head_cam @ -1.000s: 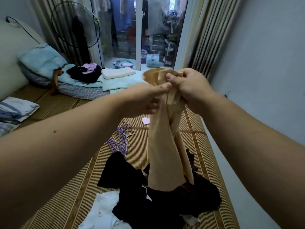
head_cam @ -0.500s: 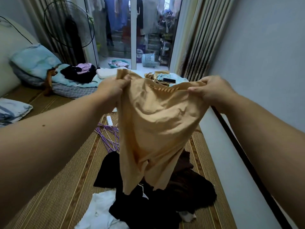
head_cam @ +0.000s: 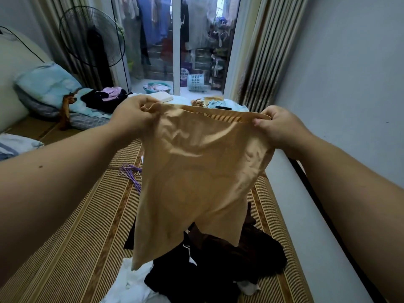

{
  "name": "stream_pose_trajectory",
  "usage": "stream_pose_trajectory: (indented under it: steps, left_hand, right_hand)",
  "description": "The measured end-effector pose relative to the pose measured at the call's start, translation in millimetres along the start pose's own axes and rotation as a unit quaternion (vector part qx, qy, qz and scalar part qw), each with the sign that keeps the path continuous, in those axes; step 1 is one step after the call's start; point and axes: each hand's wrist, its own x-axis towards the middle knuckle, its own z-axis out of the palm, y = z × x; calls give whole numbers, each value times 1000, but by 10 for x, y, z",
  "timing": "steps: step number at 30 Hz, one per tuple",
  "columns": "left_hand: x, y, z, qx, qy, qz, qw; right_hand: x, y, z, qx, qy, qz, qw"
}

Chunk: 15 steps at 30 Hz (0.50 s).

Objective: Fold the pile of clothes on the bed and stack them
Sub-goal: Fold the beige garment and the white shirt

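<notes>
A tan stretchy garment (head_cam: pixel 196 176) hangs spread out in the air in front of me. My left hand (head_cam: pixel 133 114) grips its top left corner and my right hand (head_cam: pixel 277 125) pinches its top right corner, holding the waistband taut. Below it on the striped bed mat (head_cam: pixel 72 237) lies a pile of dark clothes (head_cam: pixel 218 265) with a white garment (head_cam: pixel 131 285) at its left edge. The garment hides part of the pile.
Purple hangers (head_cam: pixel 131 173) lie on the mat to the left. Folded and loose clothes (head_cam: pixel 105 99) and a blue pillow (head_cam: pixel 48 84) sit at the far end. A standing fan (head_cam: pixel 91 40) is behind them. A grey wall (head_cam: pixel 349 84) runs close along the right.
My hands have moved apart from a bunched grip. The tan garment has opened from a narrow hanging strip to a wide, flat spread.
</notes>
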Motion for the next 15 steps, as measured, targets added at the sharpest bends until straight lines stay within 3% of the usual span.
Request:
stream_pose_trajectory:
  steps: [4,7,12,15]
  left_hand:
    - [-65,49,-100,193,-132,100,967]
    - [-68,60,-14,249,-150,137,947]
    - [-63,15,38,201,-141,146,958]
    - [-106,29,38,199,-175,185,946]
  right_hand:
    - [-25,33,-13,34,-4,6,999]
    - [-24,29,2,109,-1,39,993]
    - [5,115,-55,166,12,108,980]
    - [31,191,-139,116,29,127,985]
